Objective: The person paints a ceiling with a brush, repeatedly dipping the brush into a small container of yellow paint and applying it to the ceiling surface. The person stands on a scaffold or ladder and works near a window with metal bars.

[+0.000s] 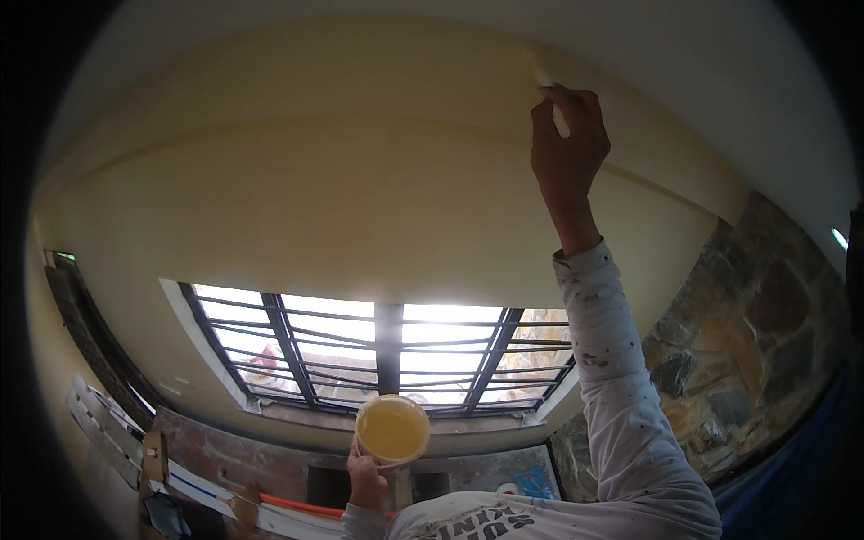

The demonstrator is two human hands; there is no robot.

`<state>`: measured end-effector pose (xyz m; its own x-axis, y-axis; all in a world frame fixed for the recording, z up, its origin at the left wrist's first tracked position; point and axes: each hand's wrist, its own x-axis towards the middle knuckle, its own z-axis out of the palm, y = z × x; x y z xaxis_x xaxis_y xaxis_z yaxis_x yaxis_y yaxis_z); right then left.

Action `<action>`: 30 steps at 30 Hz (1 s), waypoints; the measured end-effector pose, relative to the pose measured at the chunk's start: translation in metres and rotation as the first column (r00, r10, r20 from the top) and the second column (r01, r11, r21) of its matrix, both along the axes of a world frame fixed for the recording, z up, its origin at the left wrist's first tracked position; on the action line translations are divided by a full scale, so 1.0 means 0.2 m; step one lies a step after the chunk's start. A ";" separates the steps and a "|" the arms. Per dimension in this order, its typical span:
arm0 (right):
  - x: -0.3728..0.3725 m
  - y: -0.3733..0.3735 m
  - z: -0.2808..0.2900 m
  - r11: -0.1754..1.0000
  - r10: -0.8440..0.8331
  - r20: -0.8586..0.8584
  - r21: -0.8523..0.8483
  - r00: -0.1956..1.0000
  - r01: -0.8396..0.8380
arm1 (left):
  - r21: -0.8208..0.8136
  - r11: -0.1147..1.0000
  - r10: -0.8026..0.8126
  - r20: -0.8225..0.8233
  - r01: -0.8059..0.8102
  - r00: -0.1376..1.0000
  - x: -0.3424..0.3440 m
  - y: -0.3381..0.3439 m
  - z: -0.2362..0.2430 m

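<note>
Raised high at the upper right, my right hand (571,139) is closed round the pale handle of a paintbrush (545,76). The brush's tip meets the cream-coloured wall (360,207) close to where it joins the white ceiling (648,63). Low in the middle, my left hand (366,480) grips the side of a round tub (393,430) of pale yellow paint, its open top facing up. Some of the left fingers are hidden behind the tub. Paint specks mark my white right sleeve (612,360).
A barred window (387,346) lies ahead, behind the tub. Rough stone cladding (720,333) covers the wall at right, with a blue sheet (792,468) below it. A white plastic chair (103,423) stands at lower left, near orange tubes (301,507) and a blue packet (537,483).
</note>
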<state>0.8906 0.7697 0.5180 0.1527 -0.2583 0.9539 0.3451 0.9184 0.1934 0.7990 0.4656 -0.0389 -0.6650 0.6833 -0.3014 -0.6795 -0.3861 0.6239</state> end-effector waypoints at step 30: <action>0.66 0.33 0.00 0.969 -0.097 -0.117 -0.237 0.988 0.067 | 0.088 0.992 -0.086 -0.055 0.090 0.995 0.02 0.07 0.13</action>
<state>1.0225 0.8361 0.5184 0.2636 -0.0494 0.9634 0.4291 0.9004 -0.0712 0.8021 0.4800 -0.0129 -0.6140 0.7626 -0.2033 -0.6815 -0.3823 0.6241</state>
